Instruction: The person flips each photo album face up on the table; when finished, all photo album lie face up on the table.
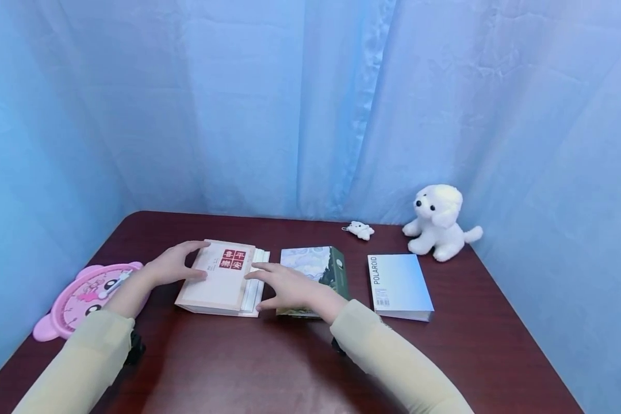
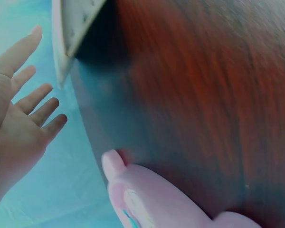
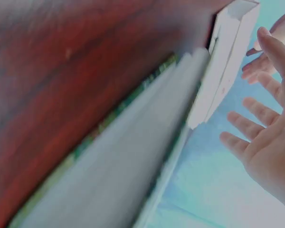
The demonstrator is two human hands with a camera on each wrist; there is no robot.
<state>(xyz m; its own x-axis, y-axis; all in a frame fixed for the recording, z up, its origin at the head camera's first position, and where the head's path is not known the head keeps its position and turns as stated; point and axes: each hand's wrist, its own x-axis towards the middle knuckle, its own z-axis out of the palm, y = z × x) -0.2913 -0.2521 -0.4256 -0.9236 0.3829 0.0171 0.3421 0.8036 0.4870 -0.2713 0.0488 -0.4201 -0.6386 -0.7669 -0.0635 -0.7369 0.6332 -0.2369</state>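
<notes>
A thick cream book (image 1: 212, 284) with red square characters on its cover lies on the table; white layers show along its right side. My left hand (image 1: 172, 265) is over its left part, thumb and fingers spread. At its right side is my right hand (image 1: 286, 286), fingers apart and reaching toward the white layers, overlapping the green illustrated book (image 1: 340, 270) in the head view. The left wrist view shows the left hand (image 2: 23, 114) with fingers extended beside the book's corner (image 2: 69, 38). In the right wrist view, the right hand (image 3: 266, 128) has nothing between its fingers.
A blue-and-white POLAROID album (image 1: 401, 287) lies to the right. Behind it sit a white plush dog (image 1: 437, 227) and a small white plush charm (image 1: 361, 230). A pink round cartoon-faced object (image 1: 64, 310) is at the left table edge, partly behind the left forearm. Curtains surround the table (image 1: 269, 368).
</notes>
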